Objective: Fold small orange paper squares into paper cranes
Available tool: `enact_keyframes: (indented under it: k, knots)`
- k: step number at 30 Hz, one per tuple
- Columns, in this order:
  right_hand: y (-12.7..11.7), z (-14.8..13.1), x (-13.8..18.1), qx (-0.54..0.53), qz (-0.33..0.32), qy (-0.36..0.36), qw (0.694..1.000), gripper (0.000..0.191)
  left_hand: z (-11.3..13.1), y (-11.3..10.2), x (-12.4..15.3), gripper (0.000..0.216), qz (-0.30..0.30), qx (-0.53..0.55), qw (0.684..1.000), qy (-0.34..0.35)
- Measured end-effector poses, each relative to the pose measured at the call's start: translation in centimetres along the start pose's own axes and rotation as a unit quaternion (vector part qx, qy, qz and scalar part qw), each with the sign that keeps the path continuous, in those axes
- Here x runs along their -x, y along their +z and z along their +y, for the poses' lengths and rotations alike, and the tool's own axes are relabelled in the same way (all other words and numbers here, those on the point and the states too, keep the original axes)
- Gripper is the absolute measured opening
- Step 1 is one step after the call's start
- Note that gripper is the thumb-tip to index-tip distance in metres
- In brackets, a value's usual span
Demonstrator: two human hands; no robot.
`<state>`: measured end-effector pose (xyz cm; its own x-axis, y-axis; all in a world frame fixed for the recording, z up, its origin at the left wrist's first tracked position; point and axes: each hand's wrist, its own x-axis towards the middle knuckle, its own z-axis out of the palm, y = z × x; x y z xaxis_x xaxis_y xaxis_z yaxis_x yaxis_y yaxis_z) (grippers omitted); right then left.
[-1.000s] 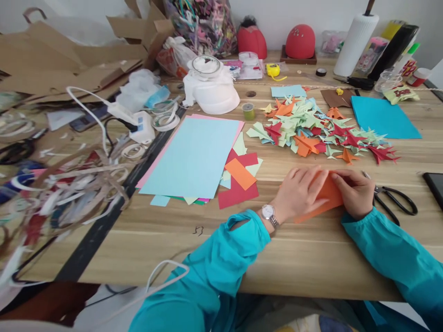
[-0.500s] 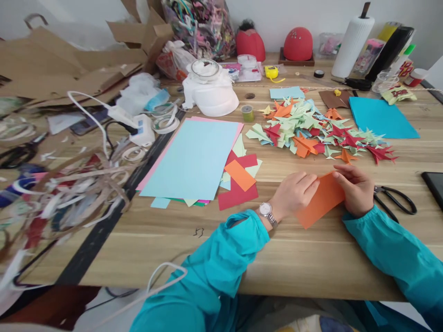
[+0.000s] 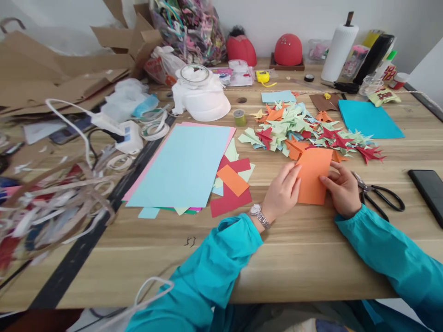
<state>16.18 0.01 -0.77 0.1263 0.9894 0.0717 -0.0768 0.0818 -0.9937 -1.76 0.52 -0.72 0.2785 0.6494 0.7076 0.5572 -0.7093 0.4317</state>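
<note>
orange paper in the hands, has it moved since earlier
Yes, up the view: the orange paper now overlaps the folded paper pile, which it earlier sat below.

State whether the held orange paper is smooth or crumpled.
Smooth: the orange paper shows an unwrinkled face and straight edges. Hidden folds: cannot tell.

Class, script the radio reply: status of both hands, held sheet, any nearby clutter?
Left hand, right hand: both holding orange sheet, opposite sides. Broad face toward camera. Nearby: scissors beside right hand; folded-paper pile just beyond sheet.
</note>
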Motion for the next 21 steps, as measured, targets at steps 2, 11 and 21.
enact_keyframes:
  k: [2, 11, 21]
  knots:
    - [0.0, 0.1, 0.0, 0.003, 0.022, -0.009, 1.000, 0.031, -0.1, -0.2, -0.1, 0.031, 0.006, 0.040, 0.999, -0.006]
    - [-0.3, 0.2, -0.3, -0.005, 0.120, 0.010, 0.993, 0.020, -0.6, -0.4, 0.0, 0.034, -0.022, 0.067, 0.997, -0.020]
    - [-0.2, -0.3, -0.2, -0.009, 0.101, 0.056, 0.993, 0.022, -0.7, -0.2, -0.4, 0.032, -0.034, -0.043, 0.998, 0.010]
